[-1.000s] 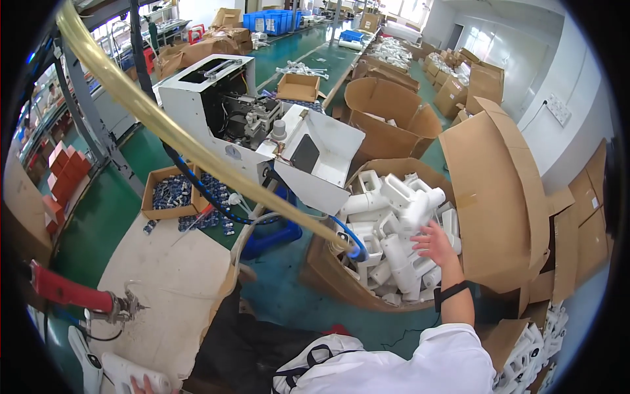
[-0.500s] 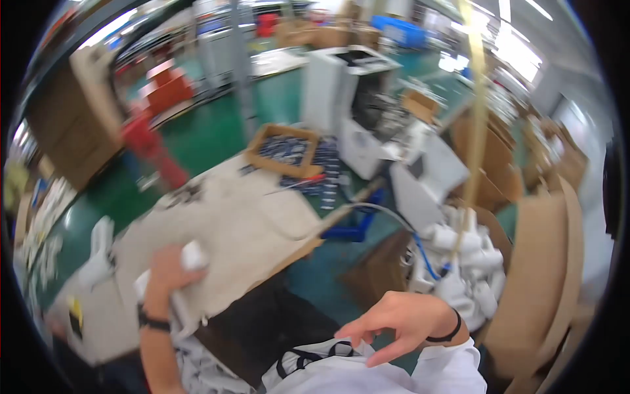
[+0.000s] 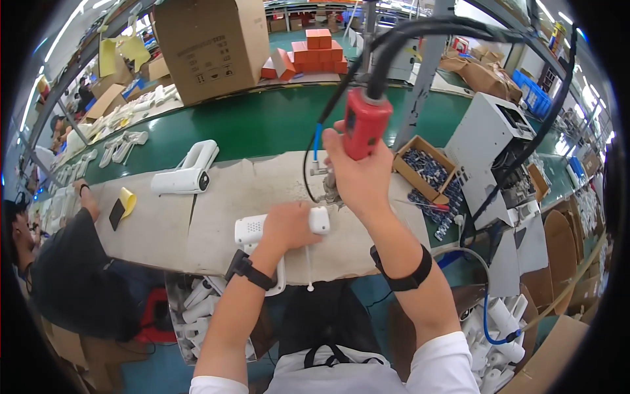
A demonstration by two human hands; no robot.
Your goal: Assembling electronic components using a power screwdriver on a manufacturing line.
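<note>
My left hand [image 3: 287, 226] is wrapped over a white plastic device [image 3: 249, 230] lying on the cardboard-covered bench [image 3: 230, 203]. Small holes dot one end of its rounded body, and a handle part shows below my wrist. A thin white rod with a knob [image 3: 310, 269] sticks out past the bench's front edge. My right hand [image 3: 359, 172] grips a red power tool [image 3: 367, 121] that hangs from a thick black cable. Metal fittings at its lower end sit just beyond the device; whether they touch anything is hidden by my hand.
Another white device [image 3: 184, 174] rests at the left. A cardboard tray [image 3: 417, 180] of small dark parts stands right, near a grey-white machine [image 3: 489, 138]. A green conveyor [image 3: 289, 111] runs behind. Bins of white parts [image 3: 200, 308] flank me below; a co-worker [image 3: 72, 269] sits left.
My view has swung left and steadied. My right hand has risen from beside my lap and taken hold of the red tool. My left hand stays on the white device.
</note>
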